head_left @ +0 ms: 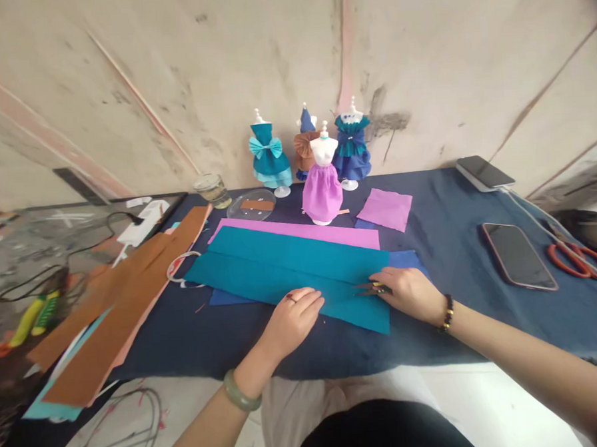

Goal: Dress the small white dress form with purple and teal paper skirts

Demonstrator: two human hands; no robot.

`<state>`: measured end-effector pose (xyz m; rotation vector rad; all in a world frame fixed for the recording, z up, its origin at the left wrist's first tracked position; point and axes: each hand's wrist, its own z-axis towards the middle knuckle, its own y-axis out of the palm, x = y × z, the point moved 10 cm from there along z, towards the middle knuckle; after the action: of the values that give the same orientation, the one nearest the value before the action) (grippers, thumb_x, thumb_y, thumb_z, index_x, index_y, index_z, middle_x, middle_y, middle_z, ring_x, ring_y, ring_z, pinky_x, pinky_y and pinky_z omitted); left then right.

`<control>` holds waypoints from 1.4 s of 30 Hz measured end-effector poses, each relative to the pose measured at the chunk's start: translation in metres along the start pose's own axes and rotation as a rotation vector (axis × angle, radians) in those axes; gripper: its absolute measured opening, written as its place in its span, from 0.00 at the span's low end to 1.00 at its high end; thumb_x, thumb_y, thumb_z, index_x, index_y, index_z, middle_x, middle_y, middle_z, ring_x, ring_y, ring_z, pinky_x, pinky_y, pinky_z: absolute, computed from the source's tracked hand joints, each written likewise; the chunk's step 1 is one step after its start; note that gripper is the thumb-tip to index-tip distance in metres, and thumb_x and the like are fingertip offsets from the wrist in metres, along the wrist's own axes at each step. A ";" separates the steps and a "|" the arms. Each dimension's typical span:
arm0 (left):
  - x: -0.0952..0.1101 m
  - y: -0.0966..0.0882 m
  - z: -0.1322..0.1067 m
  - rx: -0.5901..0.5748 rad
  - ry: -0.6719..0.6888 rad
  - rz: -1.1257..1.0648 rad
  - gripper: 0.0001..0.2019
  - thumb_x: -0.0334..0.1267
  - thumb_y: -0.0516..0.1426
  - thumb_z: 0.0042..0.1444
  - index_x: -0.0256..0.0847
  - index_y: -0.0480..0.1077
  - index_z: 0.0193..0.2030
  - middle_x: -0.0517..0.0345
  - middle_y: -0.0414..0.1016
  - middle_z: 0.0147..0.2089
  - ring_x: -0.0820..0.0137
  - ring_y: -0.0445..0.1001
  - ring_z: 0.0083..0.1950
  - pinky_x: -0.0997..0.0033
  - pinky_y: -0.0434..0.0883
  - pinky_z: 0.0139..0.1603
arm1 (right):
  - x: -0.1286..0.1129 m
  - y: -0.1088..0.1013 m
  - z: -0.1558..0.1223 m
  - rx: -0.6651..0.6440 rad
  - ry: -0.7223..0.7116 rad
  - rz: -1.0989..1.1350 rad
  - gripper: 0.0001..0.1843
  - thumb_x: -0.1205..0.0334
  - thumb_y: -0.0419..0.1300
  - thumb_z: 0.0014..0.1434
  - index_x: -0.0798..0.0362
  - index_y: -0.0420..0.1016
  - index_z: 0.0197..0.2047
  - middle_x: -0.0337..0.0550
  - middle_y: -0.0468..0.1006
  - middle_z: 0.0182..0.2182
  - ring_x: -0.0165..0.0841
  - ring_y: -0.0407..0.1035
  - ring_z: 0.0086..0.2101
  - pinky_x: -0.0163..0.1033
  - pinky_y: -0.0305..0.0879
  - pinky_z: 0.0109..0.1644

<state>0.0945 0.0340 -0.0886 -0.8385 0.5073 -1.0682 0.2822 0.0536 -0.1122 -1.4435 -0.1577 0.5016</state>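
A long teal fabric piece lies across the dark blue cloth, with a lengthwise line along it; I cannot tell if this is a crease or a cut. My left hand is closed over its near edge, fingers pressed together, thumb hidden. Near the fabric's right end, my right hand grips small thread snips, blades pointing left over the teal surface near the line. Purple fabric shows behind the teal piece, and blue fabric sticks out underneath.
Small dress forms stand behind, one in a purple skirt. Brown strips lie left, near a power strip and a glass jar. A clear dish holds a brown scrap. To the right lie a phone and red-handled scissors.
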 end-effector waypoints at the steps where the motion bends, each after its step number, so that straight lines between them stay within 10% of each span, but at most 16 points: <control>1: 0.001 -0.001 0.001 0.009 0.004 0.001 0.12 0.25 0.52 0.61 0.34 0.75 0.45 0.48 0.81 0.44 0.63 0.79 0.48 0.61 0.79 0.47 | -0.002 0.002 0.003 -0.009 -0.028 -0.032 0.10 0.67 0.59 0.61 0.54 0.78 0.45 0.47 0.82 0.36 0.37 0.77 0.34 0.37 0.67 0.35; 7: 0.000 -0.007 0.004 0.058 -0.018 -0.027 0.12 0.23 0.52 0.59 0.33 0.75 0.43 0.47 0.81 0.43 0.62 0.79 0.47 0.61 0.80 0.45 | -0.004 -0.020 0.018 0.023 -0.056 0.028 0.07 0.69 0.55 0.60 0.56 0.75 0.36 0.46 0.78 0.32 0.34 0.73 0.30 0.35 0.62 0.33; 16: 0.007 -0.018 0.000 0.110 0.029 -0.020 0.12 0.24 0.52 0.57 0.32 0.75 0.43 0.46 0.82 0.43 0.62 0.79 0.47 0.61 0.78 0.45 | 0.099 -0.041 0.054 0.055 0.561 0.692 0.22 0.40 0.54 0.57 0.51 0.61 0.26 0.32 0.59 0.17 0.26 0.55 0.20 0.33 0.54 0.24; 22: 0.008 -0.013 -0.001 0.059 0.053 -0.059 0.11 0.24 0.53 0.57 0.33 0.75 0.42 0.47 0.81 0.41 0.62 0.79 0.45 0.62 0.77 0.42 | 0.131 -0.044 0.047 0.122 0.582 0.398 0.19 0.45 0.57 0.55 0.54 0.71 0.27 0.37 0.67 0.19 0.29 0.60 0.21 0.34 0.53 0.26; 30: 0.011 -0.008 -0.001 0.012 0.083 -0.033 0.12 0.25 0.54 0.59 0.34 0.75 0.47 0.49 0.81 0.42 0.64 0.78 0.43 0.64 0.77 0.42 | 0.080 -0.071 -0.006 0.348 0.235 -0.011 0.21 0.49 0.52 0.67 0.57 0.74 0.50 0.54 0.81 0.42 0.41 0.77 0.38 0.41 0.70 0.41; 42: 0.017 -0.020 -0.005 0.099 0.161 -0.030 0.14 0.24 0.55 0.59 0.31 0.72 0.51 0.46 0.81 0.44 0.63 0.78 0.48 0.64 0.78 0.48 | 0.010 -0.046 -0.083 0.220 0.019 -0.201 0.18 0.53 0.51 0.70 0.59 0.73 0.49 0.44 0.77 0.29 0.31 0.72 0.26 0.35 0.63 0.29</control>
<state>0.0868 0.0122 -0.0756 -0.6781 0.5732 -1.1851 0.3349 -0.0193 -0.0813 -1.2022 -0.2231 0.3299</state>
